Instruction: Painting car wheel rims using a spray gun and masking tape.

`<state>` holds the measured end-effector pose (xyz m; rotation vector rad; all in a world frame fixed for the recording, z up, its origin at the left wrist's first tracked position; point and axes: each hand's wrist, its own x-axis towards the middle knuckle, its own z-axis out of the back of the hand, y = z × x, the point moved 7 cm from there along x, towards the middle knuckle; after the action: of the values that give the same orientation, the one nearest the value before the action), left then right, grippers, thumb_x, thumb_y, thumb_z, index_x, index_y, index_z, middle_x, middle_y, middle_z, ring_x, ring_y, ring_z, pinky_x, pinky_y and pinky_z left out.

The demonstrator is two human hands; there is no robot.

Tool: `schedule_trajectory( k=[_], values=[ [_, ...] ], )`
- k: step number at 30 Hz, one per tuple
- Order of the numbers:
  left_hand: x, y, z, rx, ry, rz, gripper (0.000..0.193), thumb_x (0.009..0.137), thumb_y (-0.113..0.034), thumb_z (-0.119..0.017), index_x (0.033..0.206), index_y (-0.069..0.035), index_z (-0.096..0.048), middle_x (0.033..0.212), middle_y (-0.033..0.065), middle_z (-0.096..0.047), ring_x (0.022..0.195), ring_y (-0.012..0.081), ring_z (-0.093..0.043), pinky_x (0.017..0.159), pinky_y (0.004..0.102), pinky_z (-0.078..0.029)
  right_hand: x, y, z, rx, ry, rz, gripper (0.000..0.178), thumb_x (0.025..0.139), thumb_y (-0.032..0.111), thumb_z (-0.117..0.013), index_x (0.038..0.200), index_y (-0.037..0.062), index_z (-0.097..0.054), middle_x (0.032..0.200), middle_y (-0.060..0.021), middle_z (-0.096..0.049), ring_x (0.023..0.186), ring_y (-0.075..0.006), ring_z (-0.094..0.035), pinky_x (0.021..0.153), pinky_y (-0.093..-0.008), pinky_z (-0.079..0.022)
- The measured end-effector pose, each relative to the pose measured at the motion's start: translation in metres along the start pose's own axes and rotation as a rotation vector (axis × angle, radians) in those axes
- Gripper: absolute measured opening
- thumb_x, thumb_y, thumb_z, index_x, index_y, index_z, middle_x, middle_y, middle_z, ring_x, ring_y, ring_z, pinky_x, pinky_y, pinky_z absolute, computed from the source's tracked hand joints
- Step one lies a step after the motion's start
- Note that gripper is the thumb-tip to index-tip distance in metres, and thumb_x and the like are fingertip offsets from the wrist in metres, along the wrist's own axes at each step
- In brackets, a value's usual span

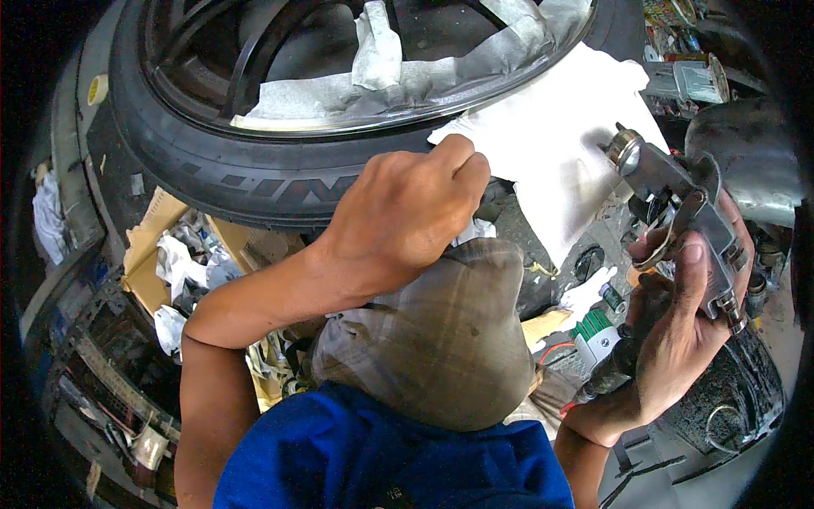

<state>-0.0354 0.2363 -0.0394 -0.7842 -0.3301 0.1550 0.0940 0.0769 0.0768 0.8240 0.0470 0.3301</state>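
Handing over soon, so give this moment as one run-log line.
left hand: curled at white sheet, grip unclear | right hand: holding spray gun | wheel: partly covered by whitish paper

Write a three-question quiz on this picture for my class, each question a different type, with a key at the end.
1. Multiple choice: what does the right hand hold?
a) a wrench
b) a spray gun
c) a paintbrush

2. True or false: the cardboard box sits to the right of the right hand.

3. Fill in the gap: the sheet over part of the tyre is ____ in colour.

Key
1. b
2. False; the cardboard box is to the left of both hands, the left hand included.
3. white
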Motion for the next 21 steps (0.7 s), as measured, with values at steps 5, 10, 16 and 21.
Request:
schedule_trajectory(
  k=[5, 10, 16, 21],
  values=[
    [-0.001, -0.003, 0.001, 0.031, 0.022, -0.005, 0.023, 0.087, -0.005, -0.071, 0.109, -0.002, -0.066, 0.092, 0.0125, -0.061, 0.069, 0.0323, -0.067, 0.056, 0.0424, -0.053, -0.001, 0.001, 0.006, -0.041, -0.007, -0.05, 0.041, 0.104, 0.034, -0.062, 0.135, 0.0066, -0.061, 0.083, -0.0062, -0.074, 0.057, -0.0025, -0.06, 0.044, -0.0143, -0.038],
    [-0.008, 0.002, 0.005, 0.017, 0.034, 0.034, 0.013, 0.086, -0.004, -0.065, 0.097, -0.001, -0.06, 0.09, 0.0147, -0.058, 0.068, 0.0353, -0.066, 0.056, 0.0455, -0.052, -0.01, -0.006, -0.004, 0.052, -0.04, 0.021, 0.04, 0.104, 0.033, -0.062, 0.136, 0.0071, -0.06, 0.085, -0.0083, -0.073, 0.06, -0.0056, -0.064, 0.043, -0.0146, -0.038],
    [-0.011, 0.0, 0.015, 0.106, 0.051, 0.038, 0.019, 0.089, -0.003, -0.068, 0.108, -0.002, -0.068, 0.087, 0.0136, -0.062, 0.068, 0.0356, -0.066, 0.058, 0.0435, -0.054, -0.027, -0.018, -0.009, 0.157, -0.006, -0.06, 0.042, 0.101, 0.03, -0.067, 0.135, 0.0062, -0.06, 0.083, -0.0087, -0.071, 0.06, -0.0066, -0.063, 0.044, -0.0158, -0.037],
    [-0.017, 0.004, 0.02, 0.171, 0.071, 0.038, 0.02, 0.088, -0.002, -0.069, 0.109, -0.004, -0.069, 0.087, 0.0132, -0.063, 0.07, 0.0357, -0.067, 0.06, 0.0428, -0.054, -0.04, -0.02, -0.015, 0.202, 0.065, -0.044, 0.041, 0.1, 0.027, -0.068, 0.134, 0.0053, -0.06, 0.08, -0.0081, -0.071, 0.059, -0.0046, -0.06, 0.045, -0.0153, -0.033]
  ],
)
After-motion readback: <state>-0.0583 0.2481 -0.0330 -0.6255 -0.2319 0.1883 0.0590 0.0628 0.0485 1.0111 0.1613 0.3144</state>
